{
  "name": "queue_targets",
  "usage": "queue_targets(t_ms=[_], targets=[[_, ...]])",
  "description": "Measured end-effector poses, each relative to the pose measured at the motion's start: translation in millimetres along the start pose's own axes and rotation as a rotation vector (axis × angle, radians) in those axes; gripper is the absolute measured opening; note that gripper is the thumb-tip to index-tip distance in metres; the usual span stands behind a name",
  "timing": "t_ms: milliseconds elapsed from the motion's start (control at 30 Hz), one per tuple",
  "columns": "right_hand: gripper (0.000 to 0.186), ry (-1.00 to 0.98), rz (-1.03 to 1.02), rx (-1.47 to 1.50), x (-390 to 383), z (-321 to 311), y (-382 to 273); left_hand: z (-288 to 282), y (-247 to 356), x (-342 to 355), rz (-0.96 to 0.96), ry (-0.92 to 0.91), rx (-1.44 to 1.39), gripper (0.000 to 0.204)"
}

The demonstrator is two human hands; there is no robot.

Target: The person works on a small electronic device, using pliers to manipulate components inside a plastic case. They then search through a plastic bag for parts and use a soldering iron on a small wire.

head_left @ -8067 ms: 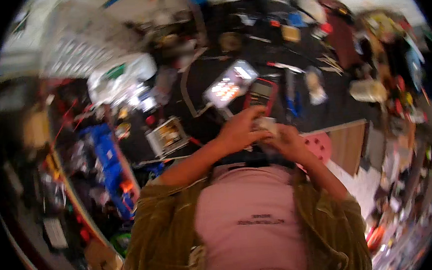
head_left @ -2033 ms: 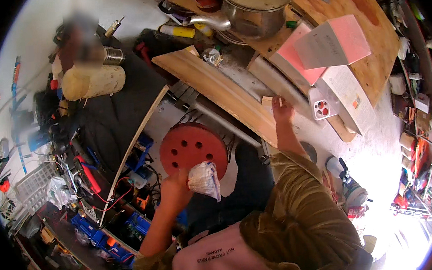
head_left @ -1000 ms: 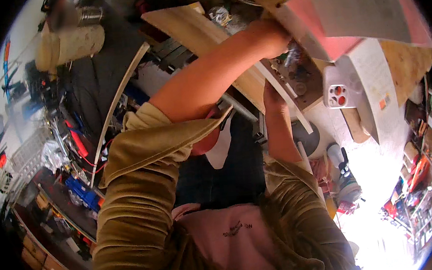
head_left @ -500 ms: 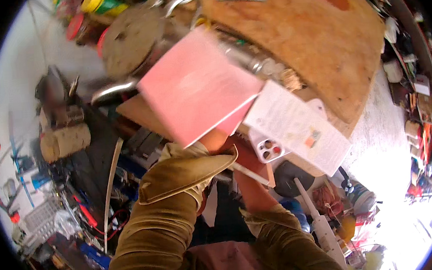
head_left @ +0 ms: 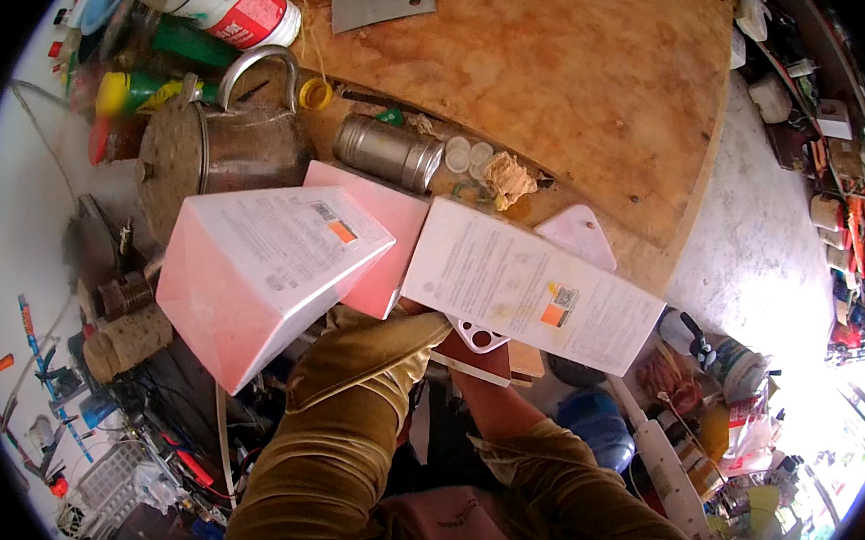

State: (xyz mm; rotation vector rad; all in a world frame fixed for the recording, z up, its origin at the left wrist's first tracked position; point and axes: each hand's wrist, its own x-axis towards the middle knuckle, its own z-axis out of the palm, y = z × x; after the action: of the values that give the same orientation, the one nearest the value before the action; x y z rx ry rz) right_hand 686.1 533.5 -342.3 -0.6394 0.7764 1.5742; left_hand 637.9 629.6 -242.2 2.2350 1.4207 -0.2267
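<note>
My left hand shows only as a bit of skin past its olive sleeve, with its fingers hidden below the boxes. Of my right hand the wrist side shows; its fingers are out of sight too. Over the left hand is a tilted pink box with a white printed side. Another pink box part shows behind it. To the right lies a white printed panel, above my right hand. A pale plate with holes sticks out below the panel, and a pale pink tab shows beyond its far edge.
A wooden table spreads ahead, bearing a grey metal plate. Left of it stand a lidded metal pot, a red-and-white tub and a metal cylinder. Tools and a basket crowd the lower left; bottles fill the lower right.
The pink box has swung left and turned, so its white printed side now shows. A second pink part is seen behind it. The view has shifted, and the printed panel sits further left.
</note>
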Motion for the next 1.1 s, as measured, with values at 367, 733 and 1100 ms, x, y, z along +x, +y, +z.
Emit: queue_targets(t_ms=[367,733,1100], targets=[[0.042,-0.023,-0.054,-0.004,-7,-4,-6,-22,-8,6,0.057,0.056,-0.012,0.035],[0.041,-0.076,-0.072,-0.026,9,3,-14,-106,-16,-15,0.109,0.187,-0.090,0.030],[0.041,-0.089,-0.055,-0.077,20,12,-16,-120,-32,-135,-0.171,0.641,-0.506,0.027]])
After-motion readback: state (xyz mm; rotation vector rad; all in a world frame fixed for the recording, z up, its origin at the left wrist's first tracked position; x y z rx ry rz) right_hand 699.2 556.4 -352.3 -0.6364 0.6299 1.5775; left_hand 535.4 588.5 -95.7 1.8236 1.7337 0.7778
